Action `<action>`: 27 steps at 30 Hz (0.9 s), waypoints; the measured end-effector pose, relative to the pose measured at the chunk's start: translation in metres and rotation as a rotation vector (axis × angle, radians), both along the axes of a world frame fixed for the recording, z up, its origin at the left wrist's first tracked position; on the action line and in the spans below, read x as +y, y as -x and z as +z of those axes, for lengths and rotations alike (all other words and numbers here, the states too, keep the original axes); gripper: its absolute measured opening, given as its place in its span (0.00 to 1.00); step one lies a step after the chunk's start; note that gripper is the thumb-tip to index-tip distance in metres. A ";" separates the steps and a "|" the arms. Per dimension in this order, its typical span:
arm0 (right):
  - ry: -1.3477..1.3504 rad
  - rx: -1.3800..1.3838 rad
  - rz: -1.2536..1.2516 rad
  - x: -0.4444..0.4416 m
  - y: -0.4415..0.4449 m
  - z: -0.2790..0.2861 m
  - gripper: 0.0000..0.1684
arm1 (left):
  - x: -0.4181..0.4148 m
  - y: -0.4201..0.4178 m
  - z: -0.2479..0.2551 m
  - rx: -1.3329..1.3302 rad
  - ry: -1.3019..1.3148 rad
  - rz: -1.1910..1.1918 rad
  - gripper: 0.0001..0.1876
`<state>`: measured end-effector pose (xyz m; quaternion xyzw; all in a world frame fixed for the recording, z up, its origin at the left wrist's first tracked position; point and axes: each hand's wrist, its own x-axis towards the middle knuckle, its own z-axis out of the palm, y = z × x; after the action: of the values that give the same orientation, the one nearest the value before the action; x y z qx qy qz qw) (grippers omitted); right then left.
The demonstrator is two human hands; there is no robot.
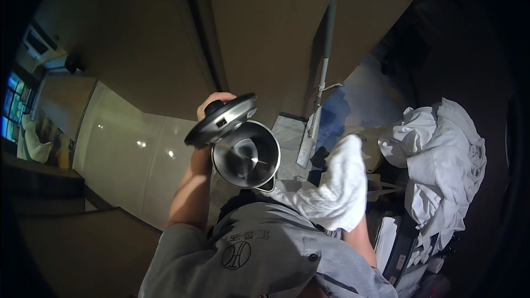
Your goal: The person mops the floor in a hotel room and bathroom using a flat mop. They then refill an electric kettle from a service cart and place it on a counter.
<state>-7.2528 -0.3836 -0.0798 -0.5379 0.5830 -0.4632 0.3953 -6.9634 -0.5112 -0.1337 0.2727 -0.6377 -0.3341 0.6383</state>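
Observation:
My left hand point(213, 103) grips a stainless-steel electric kettle point(276, 142) from behind its lid, with the handle mostly hidden. The black and silver lid point(225, 122) is tilted up on the left side of the kettle's mouth. I look straight into the shiny metal interior, and the pouring spout faces my body. A white cloth point(345, 174), probably a towel, wraps my right hand, so the fingers are out of sight; only the bare right forearm point(360, 242) shows below it. Part of the cloth hangs across my front, close beside the spout.
A flat mop point(310, 136) with a long grey pole leans against the brown panel point(265, 49) ahead. At right, crumpled white linen point(445, 165) is heaped over a dark cart point(399, 252) carrying rolls and folded white items. Glossy pale tiles point(124, 145) lie left; farther off is a white pillow point(37, 145).

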 end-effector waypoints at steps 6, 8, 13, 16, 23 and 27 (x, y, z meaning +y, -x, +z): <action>0.167 1.010 0.233 0.016 -0.029 0.001 0.10 | 0.041 0.007 0.043 -0.075 -0.025 0.331 0.06; 0.288 1.175 0.294 0.015 -0.022 -0.012 0.07 | 0.041 -0.001 0.047 -0.168 0.044 0.323 0.06; 0.067 0.628 0.015 0.020 -0.027 -0.035 0.07 | 0.034 -0.010 0.053 -0.190 0.097 0.286 0.06; 0.018 0.225 -0.119 0.023 -0.031 -0.038 0.07 | 0.026 -0.008 0.053 -0.158 0.063 0.275 0.06; 0.245 0.457 0.100 0.012 -0.020 -0.060 0.09 | 0.023 0.059 0.079 -0.522 0.457 0.320 0.09; 0.280 0.415 0.180 0.004 -0.029 -0.083 0.11 | 0.049 0.076 0.090 -0.857 0.532 0.232 0.11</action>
<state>-7.2239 -0.3798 -0.1630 -0.7207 0.5316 -0.3818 0.2286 -7.0391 -0.4627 -0.0438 0.2822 -0.8703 0.0546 0.3999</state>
